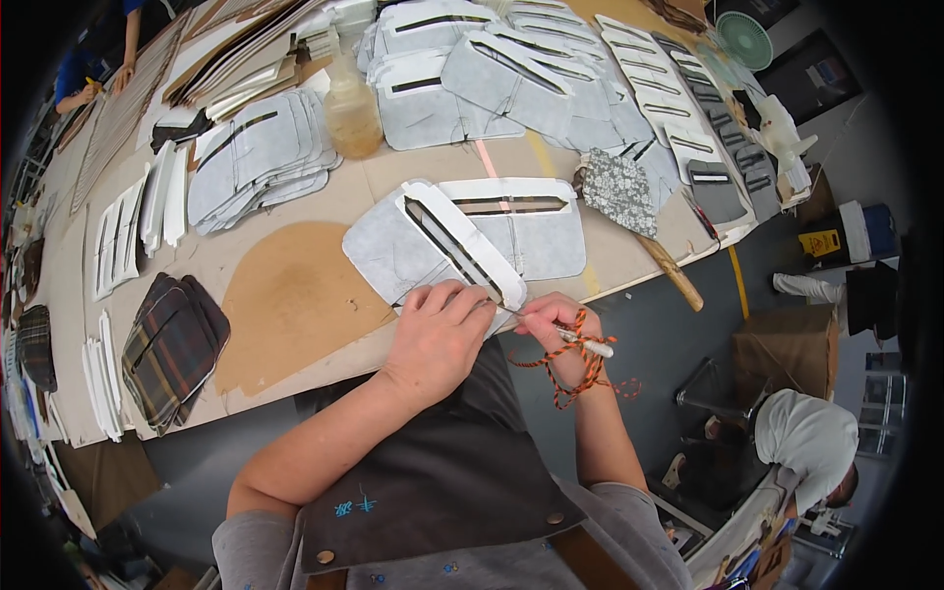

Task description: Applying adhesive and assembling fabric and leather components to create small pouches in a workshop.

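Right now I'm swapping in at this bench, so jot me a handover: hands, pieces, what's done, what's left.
Left hand: pressing the grey fabric piece with its white slotted template at the table edge.
Right hand: grip shut on a small cutting tool with an orange cord, tip at the slot's near end.
Done: cannot tell how far the slot is cut.
Left: a second grey piece lies behind; stacks beyond.

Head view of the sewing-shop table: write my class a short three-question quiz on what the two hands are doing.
1. True or false: the left hand presses on a grey fabric piece with a white slotted template.
2. What does the right hand hold? A) a spray bottle B) a small cutting tool C) a fan
3. Fill in: an orange cord is looped around the right ____.

Key: 1 true; 2 B; 3 wrist.
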`<state>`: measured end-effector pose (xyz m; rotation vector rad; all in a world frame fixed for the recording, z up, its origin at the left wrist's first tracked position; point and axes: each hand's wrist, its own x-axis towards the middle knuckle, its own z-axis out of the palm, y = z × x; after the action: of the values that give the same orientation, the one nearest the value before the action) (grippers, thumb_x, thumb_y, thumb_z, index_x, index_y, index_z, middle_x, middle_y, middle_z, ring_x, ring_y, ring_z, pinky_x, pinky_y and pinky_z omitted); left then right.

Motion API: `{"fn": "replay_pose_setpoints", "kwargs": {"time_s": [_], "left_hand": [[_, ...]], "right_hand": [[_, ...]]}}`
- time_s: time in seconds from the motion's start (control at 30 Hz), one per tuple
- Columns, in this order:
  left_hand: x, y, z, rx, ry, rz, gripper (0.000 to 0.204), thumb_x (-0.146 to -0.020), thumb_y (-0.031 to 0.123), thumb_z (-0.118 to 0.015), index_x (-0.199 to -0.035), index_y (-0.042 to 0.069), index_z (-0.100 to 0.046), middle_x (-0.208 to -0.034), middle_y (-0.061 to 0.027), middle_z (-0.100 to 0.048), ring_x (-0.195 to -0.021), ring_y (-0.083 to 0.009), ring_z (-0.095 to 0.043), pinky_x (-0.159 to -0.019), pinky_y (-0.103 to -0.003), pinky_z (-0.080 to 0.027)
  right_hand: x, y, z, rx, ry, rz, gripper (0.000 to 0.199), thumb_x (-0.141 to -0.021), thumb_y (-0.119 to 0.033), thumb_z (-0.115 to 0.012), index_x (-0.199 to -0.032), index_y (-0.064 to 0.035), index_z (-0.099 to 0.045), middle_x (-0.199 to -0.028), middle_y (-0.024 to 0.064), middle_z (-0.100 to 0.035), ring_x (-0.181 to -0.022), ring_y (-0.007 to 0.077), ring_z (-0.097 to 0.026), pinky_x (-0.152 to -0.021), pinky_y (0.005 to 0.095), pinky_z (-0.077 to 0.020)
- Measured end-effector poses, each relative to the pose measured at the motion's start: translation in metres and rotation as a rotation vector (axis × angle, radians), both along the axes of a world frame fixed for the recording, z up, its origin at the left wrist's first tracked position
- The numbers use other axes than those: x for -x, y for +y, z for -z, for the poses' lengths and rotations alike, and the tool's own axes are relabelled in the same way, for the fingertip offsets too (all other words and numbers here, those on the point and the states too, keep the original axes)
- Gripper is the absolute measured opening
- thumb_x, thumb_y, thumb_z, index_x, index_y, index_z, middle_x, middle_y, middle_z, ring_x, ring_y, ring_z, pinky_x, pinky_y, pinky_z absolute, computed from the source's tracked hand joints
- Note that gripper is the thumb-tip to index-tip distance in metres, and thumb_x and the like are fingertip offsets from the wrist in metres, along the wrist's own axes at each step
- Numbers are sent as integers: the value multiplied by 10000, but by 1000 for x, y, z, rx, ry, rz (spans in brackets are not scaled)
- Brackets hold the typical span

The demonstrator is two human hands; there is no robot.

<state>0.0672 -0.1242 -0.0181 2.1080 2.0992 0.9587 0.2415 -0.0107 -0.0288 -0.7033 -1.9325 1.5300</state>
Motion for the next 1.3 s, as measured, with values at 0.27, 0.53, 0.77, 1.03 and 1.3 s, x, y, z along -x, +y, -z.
{"fn": "replay_pose_setpoints", "kwargs": {"time_s": [0.27,0.53,0.77,1.03,1.3], "left_hand": [[0,0,-4,64,-12,10,307,-791,121,-670,-1093,120,-616,-1085,-2,-580,-1043,-211,-525,-873,-396,-395],[-2,1,-5,67,36,4,311,-775,126,-666,-1084,118,-631,-1082,-2,-574,-1045,-218,-519,-872,-402,-398],[-1,0,-9,47,-5,26,318,-771,145,-682,-1084,115,-631,-1080,-6,-570,-1040,-224,-520,-872,-403,-398],[19,-5,-22,-44,-246,402,206,-700,75,-694,-895,100,-636,-968,-23,-604,-940,-230,-580,-832,-374,-436],[83,3,-87,-104,127,478,198,-617,16,-627,-792,110,-621,-945,-23,-627,-1018,-248,-585,-895,-404,-435]], "right_hand": [[7,-14,7,-94,78,167,156,-878,-48,-652,-746,21,-607,-818,109,-652,-722,173,-617,-651,285,-493],[3,-17,15,-111,113,240,179,-901,-58,-615,-738,14,-601,-816,111,-649,-703,184,-612,-651,286,-492],[-5,-11,17,312,292,325,210,-953,-137,-565,-795,-7,-612,-847,119,-652,-710,177,-623,-677,294,-517],[-2,-1,2,173,397,443,245,-976,-208,-545,-1029,23,-609,-907,132,-672,-758,174,-635,-704,287,-524],[32,-18,-19,-439,93,322,343,-745,-24,-736,-1071,-74,-643,-960,99,-666,-900,262,-631,-824,350,-482]]}}
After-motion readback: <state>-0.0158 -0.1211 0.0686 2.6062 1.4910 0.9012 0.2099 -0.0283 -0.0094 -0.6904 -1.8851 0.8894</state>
